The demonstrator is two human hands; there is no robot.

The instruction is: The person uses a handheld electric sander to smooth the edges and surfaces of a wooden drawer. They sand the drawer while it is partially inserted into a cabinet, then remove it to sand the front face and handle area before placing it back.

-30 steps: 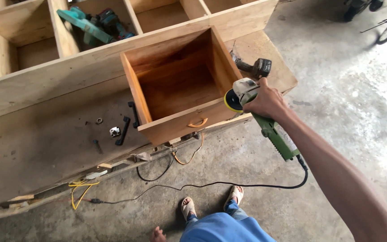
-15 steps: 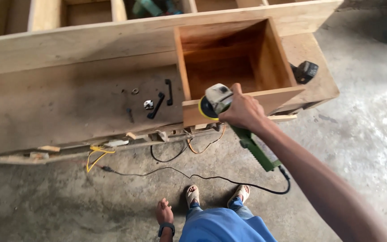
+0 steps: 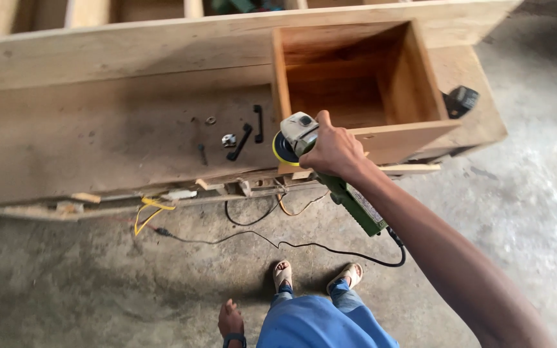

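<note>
The right hand [image 3: 333,151] is wrapped around a green sander [image 3: 330,171], its disc at the near front of the wooden drawer [image 3: 362,84] on the desk [image 3: 98,148]. The left hand [image 3: 230,319] hangs loosely curled, empty. Sanding looks underway; steady, flat pressure matters.

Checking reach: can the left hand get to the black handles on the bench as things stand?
Probably not without moving: the left hand hangs low by the leg, the black handles lie well forward on the bench. Nothing blocks them.

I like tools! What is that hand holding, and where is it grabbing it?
The right hand holds a green sander, gripping it near its head, just behind the round pad. The left hand hangs empty.
</note>
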